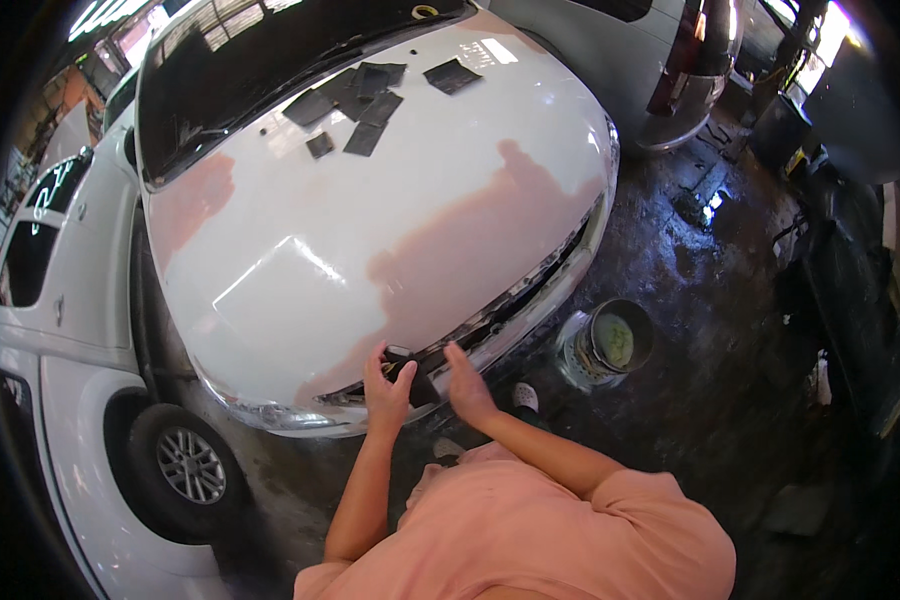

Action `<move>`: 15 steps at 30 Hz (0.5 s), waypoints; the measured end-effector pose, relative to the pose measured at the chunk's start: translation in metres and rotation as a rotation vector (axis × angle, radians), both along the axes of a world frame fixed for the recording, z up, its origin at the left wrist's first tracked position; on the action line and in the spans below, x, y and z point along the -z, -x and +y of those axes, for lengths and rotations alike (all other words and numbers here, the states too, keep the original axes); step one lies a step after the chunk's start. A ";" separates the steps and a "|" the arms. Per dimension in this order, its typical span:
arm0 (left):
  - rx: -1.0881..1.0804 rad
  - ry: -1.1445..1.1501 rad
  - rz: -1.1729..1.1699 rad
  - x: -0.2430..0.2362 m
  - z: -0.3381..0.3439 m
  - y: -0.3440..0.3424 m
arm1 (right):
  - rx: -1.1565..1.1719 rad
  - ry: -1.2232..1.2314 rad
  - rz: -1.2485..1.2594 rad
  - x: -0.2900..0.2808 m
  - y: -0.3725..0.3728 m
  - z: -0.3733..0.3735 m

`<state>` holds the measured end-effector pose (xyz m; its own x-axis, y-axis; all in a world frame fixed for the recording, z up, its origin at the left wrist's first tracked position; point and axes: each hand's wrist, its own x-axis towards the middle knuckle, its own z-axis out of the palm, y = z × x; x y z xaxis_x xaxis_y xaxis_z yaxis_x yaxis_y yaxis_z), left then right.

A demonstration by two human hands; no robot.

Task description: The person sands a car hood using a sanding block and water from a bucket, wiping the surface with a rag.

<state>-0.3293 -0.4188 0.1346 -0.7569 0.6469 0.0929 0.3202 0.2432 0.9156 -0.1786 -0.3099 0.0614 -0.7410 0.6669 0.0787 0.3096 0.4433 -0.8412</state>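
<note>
A white car hood (390, 200) with large pinkish sanded patches fills the middle of the view. At its front edge my left hand (385, 388) and my right hand (467, 385) both grip a small dark sanding pad (415, 372) held between them. The pad rests against the hood's lower lip, just above the headlight (270, 412). Both forearms come up from the lower edge, above my pink shirt.
Several dark sandpaper sheets (365, 105) lie on the hood near the windscreen (230, 60). A round metal bucket (610, 345) stands on the wet dark floor to the right. The front wheel (185, 465) is at lower left. Another white vehicle (630, 50) is parked behind.
</note>
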 end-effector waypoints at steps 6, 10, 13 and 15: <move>-0.047 -0.043 -0.296 0.015 0.017 -0.026 | 0.012 -0.337 -0.010 -0.084 -0.047 -0.001; -0.043 -0.128 -0.525 0.023 0.042 -0.052 | 0.060 -0.697 -0.252 -0.098 -0.047 -0.018; 0.056 -0.022 -0.624 0.002 0.059 -0.069 | 0.195 -0.869 -0.367 -0.103 -0.063 -0.012; 0.158 0.020 -0.620 -0.010 0.064 -0.074 | 0.214 -0.844 -0.377 -0.100 -0.074 -0.001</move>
